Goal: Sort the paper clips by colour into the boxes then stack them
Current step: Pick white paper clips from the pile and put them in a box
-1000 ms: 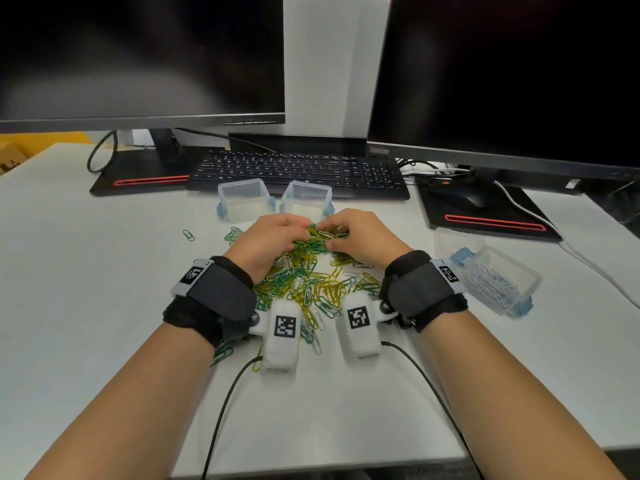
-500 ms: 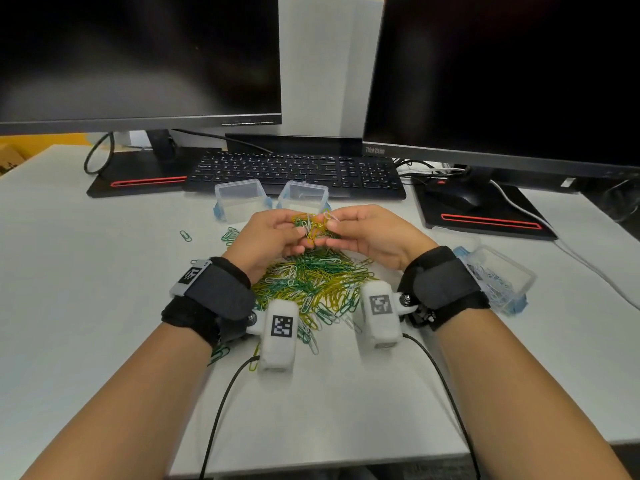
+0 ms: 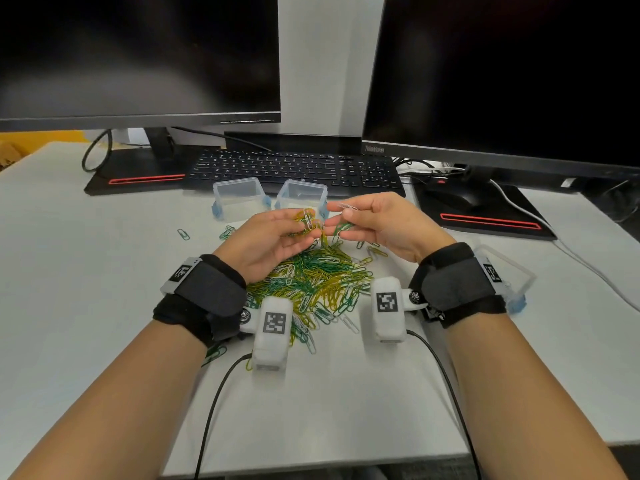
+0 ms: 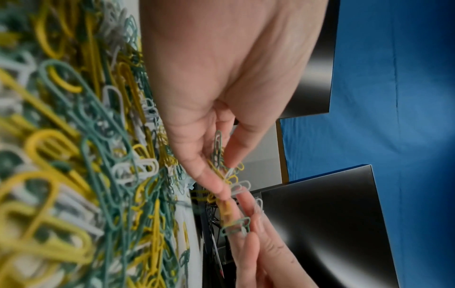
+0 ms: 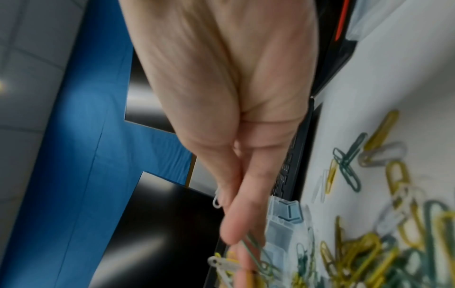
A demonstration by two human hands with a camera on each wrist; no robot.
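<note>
Heap of green, yellow and white wire paper clips (image 3: 311, 282) spread on the white bench (image 3: 86, 271), directly beneath and between both raised wrists. Left hand (image 3: 266, 237) held above the far part of the heap, thumb and fingers pinching a tangled bunch of yellow, green and white clips (image 3: 306, 220). Right hand (image 3: 377, 223) level with it and just beside, fingertips almost meeting the left's, pinching one white clip (image 3: 348, 206) at the top and a few green clips (image 3: 341, 228) lower down. Two clear, lidless plastic boxes with blue clasps (image 3: 239, 197) standing side by side just beyond the fingertips, close against the front edge of the black keyboard (image 3: 294, 168). Third clear box (image 3: 509, 282), mostly hidden behind the right wrist strap, to the right of the heap. Single stray clip (image 3: 183, 234) lying apart to the left. Bare bench surface wide on the left and toward the near edge; monitor stands (image 3: 135, 178) and a black mouse (image 3: 453, 197) crowding the far side.
</note>
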